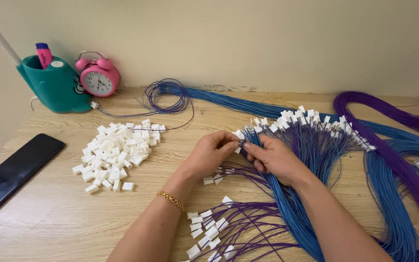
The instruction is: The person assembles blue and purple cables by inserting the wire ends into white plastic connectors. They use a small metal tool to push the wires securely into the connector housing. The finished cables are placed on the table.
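Both hands, left hand [209, 151] and right hand [273, 157], pinch what seems a white connector [239, 135] on blue wires [287, 204].

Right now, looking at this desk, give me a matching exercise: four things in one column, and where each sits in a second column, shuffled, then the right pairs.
Things:
1. phone
2. alarm clock
3. pile of white plugs
4. left hand

Places:
A. at the back by the wall, beside the green pen holder
B. middle of the table, left of both hands
C. far left edge, lying flat
D. pinching a white plug against the right hand, over the blue wires

Pairs: 1-C, 2-A, 3-B, 4-D
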